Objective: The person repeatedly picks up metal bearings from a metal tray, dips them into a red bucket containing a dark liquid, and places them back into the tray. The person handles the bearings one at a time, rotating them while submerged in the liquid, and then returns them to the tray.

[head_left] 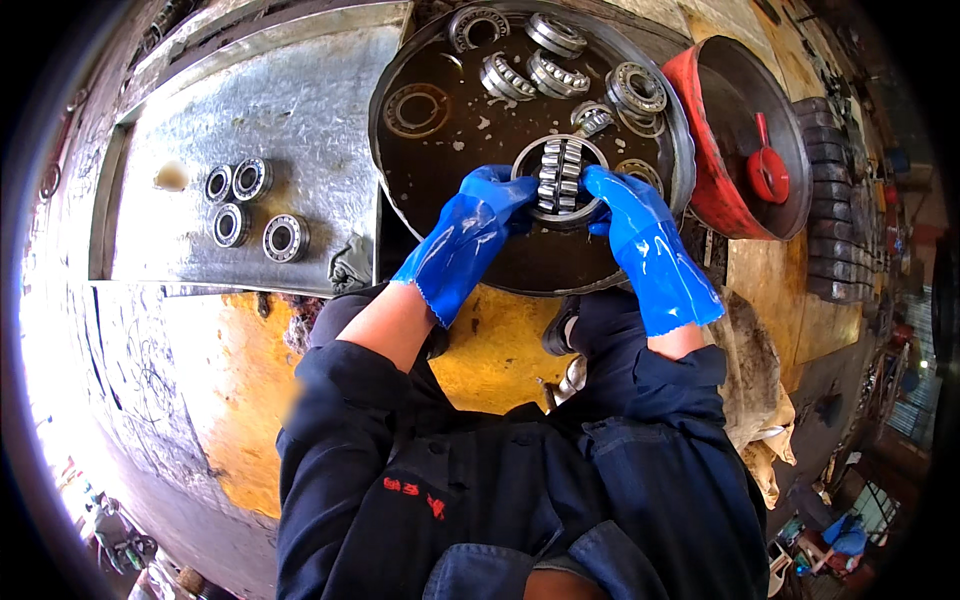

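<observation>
Over the near part of a round metal pan (378,150) of dark liquid, I hold a roller bearing (560,178). Its inner part, with two rows of shiny rollers, stands turned crosswise inside the outer ring. My left hand (480,215), in a long blue rubber glove, grips the left side of the ring. On the opposite side my gloved right hand (640,225) has hold of it, with the thumb near the rollers. Some fingertips are hidden behind the ring. Several other roller bearings (557,75) lie in the pan, some partly under the liquid.
At left, a metal tray (300,110) carries several smaller bearings (286,238) and a crumpled grey cloth (350,265). A red basin (700,150) with a red scoop (767,172) stands to the right of the pan. Beyond it is a row of dark ribbed pieces (832,200).
</observation>
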`<state>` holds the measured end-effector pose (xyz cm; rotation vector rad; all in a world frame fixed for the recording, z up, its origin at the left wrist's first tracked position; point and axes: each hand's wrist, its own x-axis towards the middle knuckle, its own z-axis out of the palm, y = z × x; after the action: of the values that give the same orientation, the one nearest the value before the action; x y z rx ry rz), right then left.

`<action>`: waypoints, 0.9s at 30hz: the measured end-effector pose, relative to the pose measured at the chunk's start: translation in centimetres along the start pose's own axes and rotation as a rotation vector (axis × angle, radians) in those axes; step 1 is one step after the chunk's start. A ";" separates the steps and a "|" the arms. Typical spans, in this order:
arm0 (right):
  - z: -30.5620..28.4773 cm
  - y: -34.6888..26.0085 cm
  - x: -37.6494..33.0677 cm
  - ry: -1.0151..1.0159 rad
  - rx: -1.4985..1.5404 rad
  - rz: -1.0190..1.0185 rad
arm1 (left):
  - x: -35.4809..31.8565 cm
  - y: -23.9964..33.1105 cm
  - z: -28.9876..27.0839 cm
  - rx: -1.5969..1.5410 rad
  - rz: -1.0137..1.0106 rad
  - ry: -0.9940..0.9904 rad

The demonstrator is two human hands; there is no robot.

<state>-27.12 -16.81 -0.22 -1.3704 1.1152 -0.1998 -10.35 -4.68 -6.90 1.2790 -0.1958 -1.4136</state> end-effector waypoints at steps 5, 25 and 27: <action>0.7 -0.4 -0.1 -0.031 0.022 0.023 | -0.5 0.3 -0.1 0.127 0.087 0.091; -0.2 3.7 2.6 -0.385 1.290 0.537 | -2.7 2.8 -3.3 -0.418 0.330 -0.281; 0.0 3.9 2.6 -0.389 1.278 0.543 | -3.8 3.4 -2.8 -0.392 0.371 -0.286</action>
<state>-27.70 -17.55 -4.81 0.0505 0.7187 -0.1784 -7.15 -1.33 -3.36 0.6760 -0.3140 -1.2300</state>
